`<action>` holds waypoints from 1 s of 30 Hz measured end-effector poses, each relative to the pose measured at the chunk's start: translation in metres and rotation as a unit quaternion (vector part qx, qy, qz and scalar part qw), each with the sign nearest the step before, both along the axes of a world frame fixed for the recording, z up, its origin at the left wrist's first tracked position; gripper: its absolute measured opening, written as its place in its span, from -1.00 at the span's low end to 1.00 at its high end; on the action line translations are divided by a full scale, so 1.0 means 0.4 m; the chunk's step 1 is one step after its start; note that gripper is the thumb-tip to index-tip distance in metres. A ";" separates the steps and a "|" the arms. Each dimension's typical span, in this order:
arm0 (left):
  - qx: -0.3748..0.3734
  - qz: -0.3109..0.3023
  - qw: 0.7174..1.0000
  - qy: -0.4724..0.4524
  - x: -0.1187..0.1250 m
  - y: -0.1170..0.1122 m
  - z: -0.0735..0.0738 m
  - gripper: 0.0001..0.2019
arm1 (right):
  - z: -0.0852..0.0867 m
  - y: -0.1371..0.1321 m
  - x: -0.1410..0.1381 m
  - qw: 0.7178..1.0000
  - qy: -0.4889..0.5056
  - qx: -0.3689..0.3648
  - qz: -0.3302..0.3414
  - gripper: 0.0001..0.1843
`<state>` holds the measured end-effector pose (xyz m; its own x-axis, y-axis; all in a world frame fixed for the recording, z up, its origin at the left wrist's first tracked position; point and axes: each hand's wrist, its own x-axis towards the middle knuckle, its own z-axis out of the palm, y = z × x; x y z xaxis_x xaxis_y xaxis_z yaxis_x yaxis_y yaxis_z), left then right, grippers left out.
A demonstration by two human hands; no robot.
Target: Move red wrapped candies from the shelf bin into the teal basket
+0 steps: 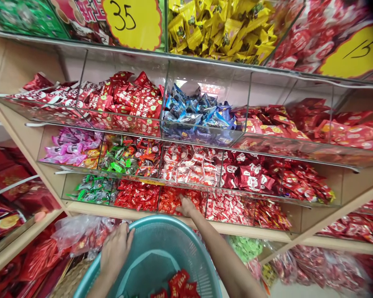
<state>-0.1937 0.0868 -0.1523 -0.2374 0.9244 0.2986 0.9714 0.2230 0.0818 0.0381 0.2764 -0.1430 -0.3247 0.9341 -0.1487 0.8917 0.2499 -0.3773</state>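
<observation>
My left hand (pixel 115 247) is closed over the left rim of a teal plastic basket (pixel 192 242), fingers hooked on its edge. Several red wrapped candies (pixel 180 284) lie in the bottom of the basket. Beyond it, my right hand (pixel 187 205) reaches into a bottom-row shelf compartment of red-orange wrapped candies (pixel 168 199). Its thumb and a finger look spread apart against the candies; the other fingertips are hidden, and no candy shows clearly in its grasp. Red candies (pixel 136 195) fill the compartment to its left, and red-and-white candies (pixel 228 207) the one to its right.
Clear dividers split the wooden shelf (pixel 255 230) into tiers. Above are white-and-red candies (pixel 189 165), blue packets (pixel 202 109) and yellow packets (pixel 220 31). A yellow price sign (pixel 133 22) reads 35. Bagged goods (pixel 81 234) lie below left, more bags (pixel 323 265) below right.
</observation>
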 end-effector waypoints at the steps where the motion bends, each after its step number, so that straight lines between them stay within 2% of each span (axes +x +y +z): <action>1: 0.001 0.001 1.000 0.000 0.000 0.000 0.000 -0.71 | -0.006 0.002 0.006 1.000 0.009 0.003 0.003 -0.44; 5: 0.009 -0.003 1.000 -0.014 0.000 0.003 0.000 -0.72 | -0.028 0.001 0.026 0.998 0.052 0.017 0.012 -0.44; 9: 0.007 -0.024 0.995 -0.093 -0.007 0.007 0.007 -0.77 | -0.031 -0.008 0.042 0.992 0.116 0.045 0.001 -0.53; 13: 0.115 -0.048 0.986 -0.114 0.014 -0.011 0.021 -0.76 | -0.011 -0.020 0.068 0.977 0.195 0.082 -0.016 -0.60; 15: 0.138 -0.070 0.980 -0.126 0.046 -0.027 0.026 -0.75 | 0.001 -0.025 0.081 0.968 0.233 0.092 -0.024 -0.62; 18: 0.049 -0.102 0.974 -0.195 0.111 -0.047 0.015 -0.76 | 0.016 -0.037 0.095 0.953 0.285 0.093 -0.045 -0.64; 21: -0.114 -0.113 0.948 -0.274 0.177 -0.052 -0.022 -0.73 | 0.035 -0.071 0.102 0.939 0.326 0.086 -0.062 -0.62; 22: -0.148 -0.119 0.939 -0.288 0.196 -0.051 -0.040 -0.73 | 0.044 -0.091 0.105 0.931 0.351 0.072 -0.063 -0.60; 24: -0.195 -0.133 0.922 -0.308 0.231 -0.048 -0.079 -0.75 | 0.064 -0.149 0.112 0.900 0.431 0.014 -0.060 -0.54; 27: -0.261 -0.133 0.896 -0.334 0.275 -0.048 -0.131 -0.76 | 0.082 -0.258 0.128 0.827 0.545 -0.125 -0.051 -0.48; 30: -0.287 -0.127 0.880 -0.356 0.313 -0.058 -0.157 -0.69 | 0.071 -0.355 0.148 0.780 0.574 -0.239 -0.063 -0.47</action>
<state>-0.0684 0.0636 -0.2152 0.0599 0.9245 -0.3766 0.7441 0.2101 0.6342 0.0973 0.1346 -0.1146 -0.4108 0.8961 -0.1679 -0.0972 -0.2262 -0.9692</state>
